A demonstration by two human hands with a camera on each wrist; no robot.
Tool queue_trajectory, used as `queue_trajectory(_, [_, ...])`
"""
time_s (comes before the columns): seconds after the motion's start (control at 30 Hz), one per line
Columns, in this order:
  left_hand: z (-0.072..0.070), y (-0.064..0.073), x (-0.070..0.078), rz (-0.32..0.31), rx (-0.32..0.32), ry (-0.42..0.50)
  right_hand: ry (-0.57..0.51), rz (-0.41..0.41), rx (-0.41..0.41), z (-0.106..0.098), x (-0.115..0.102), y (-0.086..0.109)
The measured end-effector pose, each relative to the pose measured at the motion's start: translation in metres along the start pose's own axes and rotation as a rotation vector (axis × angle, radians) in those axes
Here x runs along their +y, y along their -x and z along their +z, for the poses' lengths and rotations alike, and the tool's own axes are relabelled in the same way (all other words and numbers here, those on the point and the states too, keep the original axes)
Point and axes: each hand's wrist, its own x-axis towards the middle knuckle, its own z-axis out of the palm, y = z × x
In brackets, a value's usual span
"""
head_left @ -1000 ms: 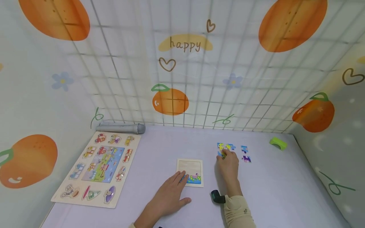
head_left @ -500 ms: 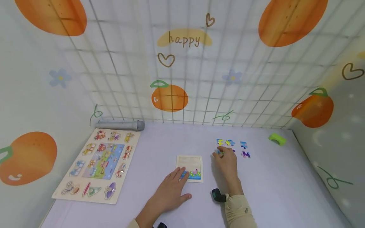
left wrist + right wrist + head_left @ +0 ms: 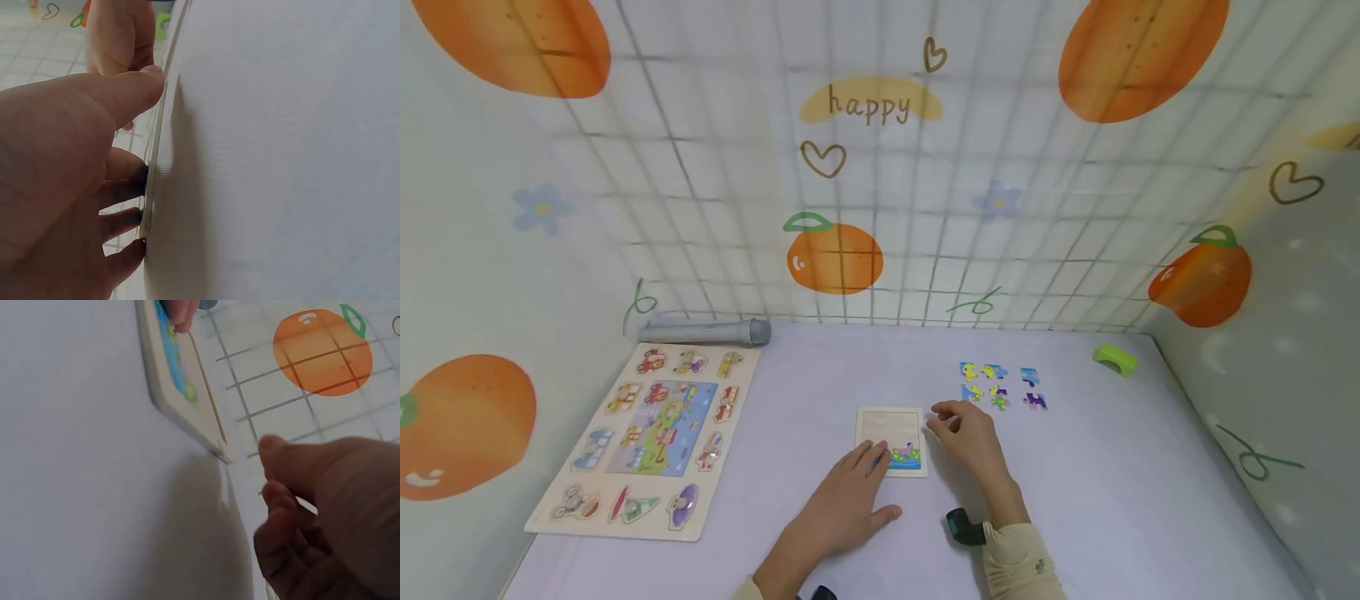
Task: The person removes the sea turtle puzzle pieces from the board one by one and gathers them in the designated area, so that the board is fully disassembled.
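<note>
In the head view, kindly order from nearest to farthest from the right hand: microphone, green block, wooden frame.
1. Wooden frame, just left of the right hand.
2. Green block, at the back right.
3. Microphone, at the back left.

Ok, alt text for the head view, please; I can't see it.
The left hand rests on a part-filled puzzle frame; the right hand hovers beside its right edge. Six loose pieces lie beyond that hand, a picture board and microphone to the left.
</note>
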Motion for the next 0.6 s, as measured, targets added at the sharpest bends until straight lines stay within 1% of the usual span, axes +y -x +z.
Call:
queue_trajectory(0.1, [0.002, -0.002, 0.000, 0.014, 0.002, 0.000, 0.002, -0.073, -0.068, 0.001, 0.002, 0.008])
queue_trajectory(0.17, [0.001, -0.001, -0.001, 0.020, 0.008, 0.005, 0.004, -0.119, -0.122, 0.002, 0.000, 0.011])
queue_trajectory(0.3, [-0.001, 0.000, -0.001, 0.028, 0.012, 0.019, 0.037, -0.172, -0.200, 0.004, -0.001, 0.018])
queue_trajectory(0.47, [-0.002, 0.002, -0.001, 0.020, 0.011, 0.022, 0.047, -0.210, -0.216, 0.005, 0.000, 0.024])
queue_trajectory(0.6, [-0.005, 0.004, 0.001, 0.022, 0.014, 0.014, 0.036, -0.217, -0.225, 0.005, -0.001, 0.025])
